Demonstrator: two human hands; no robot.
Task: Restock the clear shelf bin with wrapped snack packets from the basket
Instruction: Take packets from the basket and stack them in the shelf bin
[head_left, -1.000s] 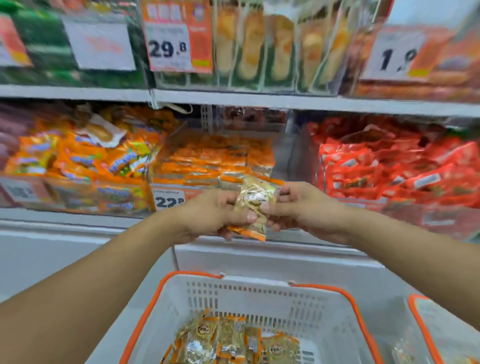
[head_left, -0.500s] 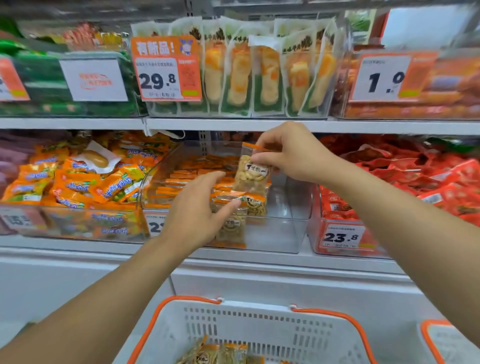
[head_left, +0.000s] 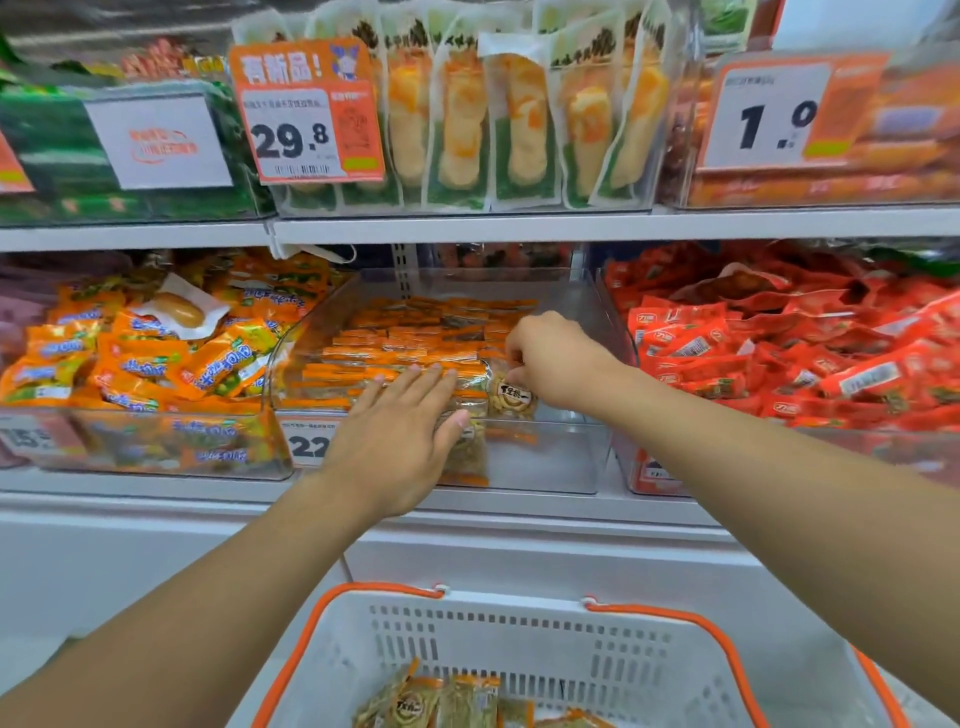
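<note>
With the flat, straight-fingered left hand (head_left: 400, 421) bracing the upright row, the right hand (head_left: 553, 361) pinches a clear orange-edged wrapped snack packet (head_left: 511, 397) near the front wall of the clear plastic shelf bin (head_left: 550, 457), where releasing early could topple it forward.

"29.8" price tag (head_left: 309, 124) (neighbour (head_left: 769, 117) seemingly "1.0")

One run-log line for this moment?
right hand: lowering packet into clear bin | left hand: flat on stacked packets | basket: packets remain
</note>
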